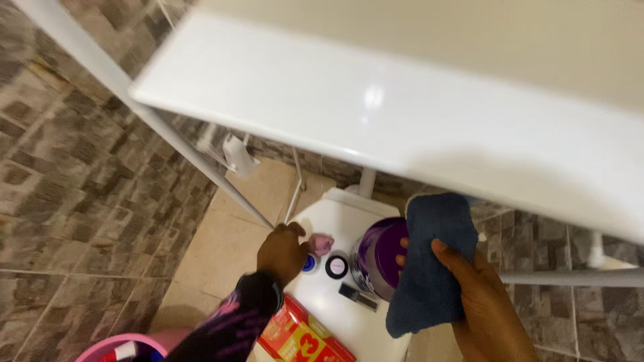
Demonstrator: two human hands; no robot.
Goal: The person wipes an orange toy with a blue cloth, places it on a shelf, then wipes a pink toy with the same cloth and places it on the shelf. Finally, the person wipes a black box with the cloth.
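The right hand [479, 302] grips a blue cloth [429, 261], fingers closed around it, against a purple jar [379, 255]. The left hand [282, 251], fingers curled, rests on a small blue cap [309, 263] on the white counter [349, 315].

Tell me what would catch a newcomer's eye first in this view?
The glossy white shelf fills the upper frame, slanting from the left down to the right. Below it, the right hand clutches a dark blue cloth beside a purple tub on a white tank lid. The left hand rests on that lid next to a small blue cap, with a red box near the bottom edge.
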